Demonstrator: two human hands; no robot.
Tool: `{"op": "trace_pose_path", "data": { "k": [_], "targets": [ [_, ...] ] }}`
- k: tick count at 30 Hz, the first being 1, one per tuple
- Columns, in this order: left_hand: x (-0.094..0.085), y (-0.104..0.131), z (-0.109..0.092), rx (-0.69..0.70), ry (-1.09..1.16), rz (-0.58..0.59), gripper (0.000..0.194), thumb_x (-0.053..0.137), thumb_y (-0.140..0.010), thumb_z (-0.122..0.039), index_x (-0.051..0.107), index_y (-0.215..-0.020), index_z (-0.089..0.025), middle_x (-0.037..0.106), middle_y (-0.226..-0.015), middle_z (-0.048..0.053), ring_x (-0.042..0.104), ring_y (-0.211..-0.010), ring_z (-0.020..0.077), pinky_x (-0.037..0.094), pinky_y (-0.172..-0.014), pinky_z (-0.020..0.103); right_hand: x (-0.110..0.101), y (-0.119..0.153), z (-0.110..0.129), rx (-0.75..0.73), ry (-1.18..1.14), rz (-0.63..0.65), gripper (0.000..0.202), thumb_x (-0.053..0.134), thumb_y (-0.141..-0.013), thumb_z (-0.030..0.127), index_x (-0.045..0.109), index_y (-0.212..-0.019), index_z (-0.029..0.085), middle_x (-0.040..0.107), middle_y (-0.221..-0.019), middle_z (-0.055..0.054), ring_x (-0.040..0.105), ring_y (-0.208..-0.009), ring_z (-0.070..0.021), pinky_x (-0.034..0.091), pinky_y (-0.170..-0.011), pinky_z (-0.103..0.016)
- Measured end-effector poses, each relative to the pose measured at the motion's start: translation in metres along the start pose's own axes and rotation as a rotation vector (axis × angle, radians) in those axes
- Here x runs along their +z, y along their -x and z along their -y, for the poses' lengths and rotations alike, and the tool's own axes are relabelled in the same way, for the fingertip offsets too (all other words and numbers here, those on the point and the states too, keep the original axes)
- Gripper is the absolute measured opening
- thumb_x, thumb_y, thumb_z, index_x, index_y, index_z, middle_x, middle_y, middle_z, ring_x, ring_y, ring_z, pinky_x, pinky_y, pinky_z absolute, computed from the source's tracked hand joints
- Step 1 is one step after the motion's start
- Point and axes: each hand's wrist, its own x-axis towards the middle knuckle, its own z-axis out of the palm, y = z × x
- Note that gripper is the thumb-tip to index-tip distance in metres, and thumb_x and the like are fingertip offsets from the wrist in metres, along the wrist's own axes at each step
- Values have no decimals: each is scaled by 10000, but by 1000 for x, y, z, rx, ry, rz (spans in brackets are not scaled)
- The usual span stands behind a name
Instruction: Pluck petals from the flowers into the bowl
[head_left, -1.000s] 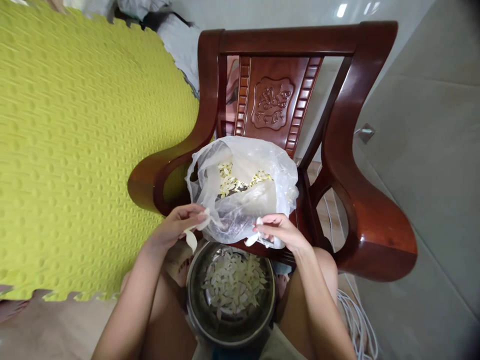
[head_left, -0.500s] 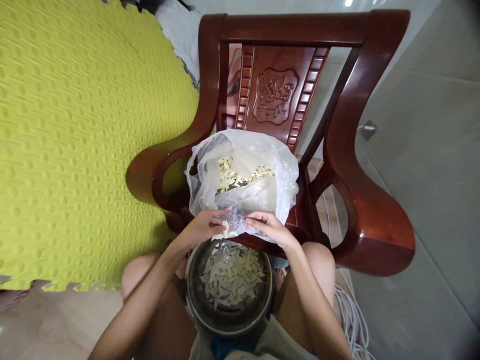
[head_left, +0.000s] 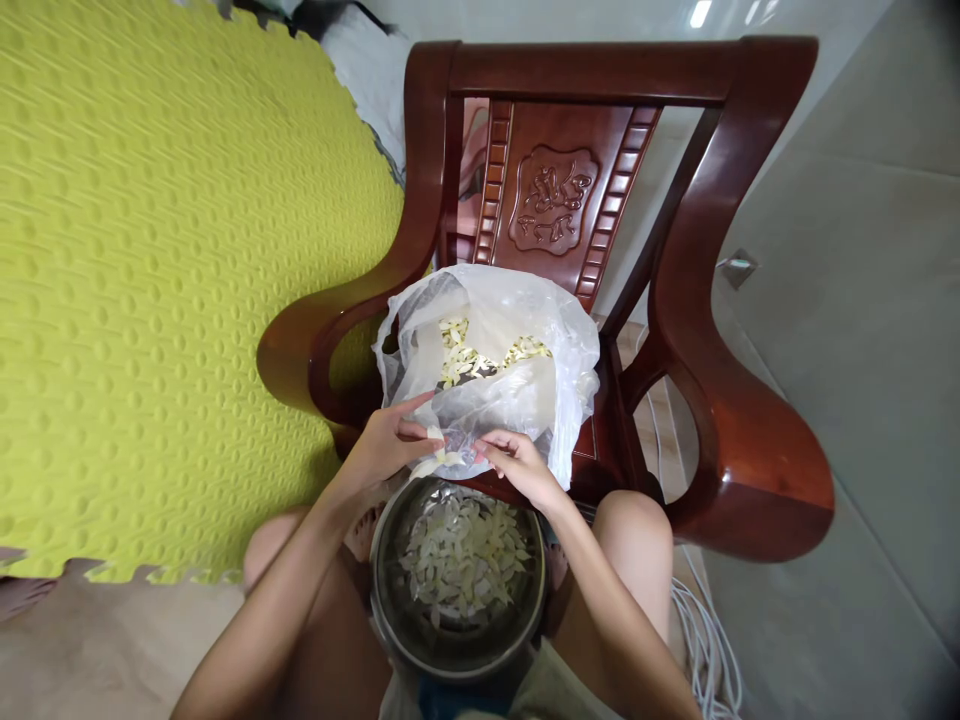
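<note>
A translucent plastic bag (head_left: 517,300) lies open on the seat of the chair, with pale yellow-white petals (head_left: 459,362) inside. My left hand (head_left: 386,440) is at the bag's near left edge, thumb and finger closed on a pale flower (head_left: 439,458). Just to the right, my right hand (head_left: 517,462) pinches at the near edge of the bag; what its fingertips hold is too small to make out. Below both hands, a round metal bowl (head_left: 459,660) between my knees holds a heap of pale petals (head_left: 465,555).
The dark red wooden chair (head_left: 765,480) has broad curved arms on both sides of the bag. A yellow textured foam mat (head_left: 165,280) stands at the left. White cables (head_left: 709,640) lie coiled on the floor at the lower right.
Both hands have shifted a little to the left. My left index finger is now stretched out over the bag, and my right fingers have drawn nearer to the flower.
</note>
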Motion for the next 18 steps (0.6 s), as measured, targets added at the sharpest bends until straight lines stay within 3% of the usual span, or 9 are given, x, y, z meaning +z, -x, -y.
{"op": "trace_pose_path", "data": {
  "k": [3,6,13,18],
  "targets": [
    [4,0,1,5,-32,45,828,801,-641,-301,468,-1377,-118,657,-583,-31,529,-510,109,384,-513,215,6,-1,0,-42,-6,-52,228,597,-856,392,676,-810,183,676,-802,-24,607,-783,-176,447,-729,-287],
    [11,0,1,15,-14,75,708,797,-652,-284,543,-1291,-113,650,-578,-30,520,-506,99,371,-509,205,9,1,1,-72,-31,-11,214,624,-846,391,696,-873,192,693,-896,-29,618,-884,-194,445,-821,-308],
    [23,-6,1,-1,255,88,681,785,-658,-276,508,-1257,-109,709,-681,3,618,-610,135,453,-601,235,5,1,-8,-23,-207,169,311,668,-804,438,709,-986,189,735,-860,-45,676,-801,-196,528,-741,-327],
    [27,-9,6,5,170,28,529,765,-679,-272,561,-1143,-120,706,-704,4,629,-630,137,468,-623,243,6,-3,-15,-5,-300,-26,295,739,-741,394,721,-953,189,747,-933,-50,684,-860,-204,528,-815,-349]
  ]
}}
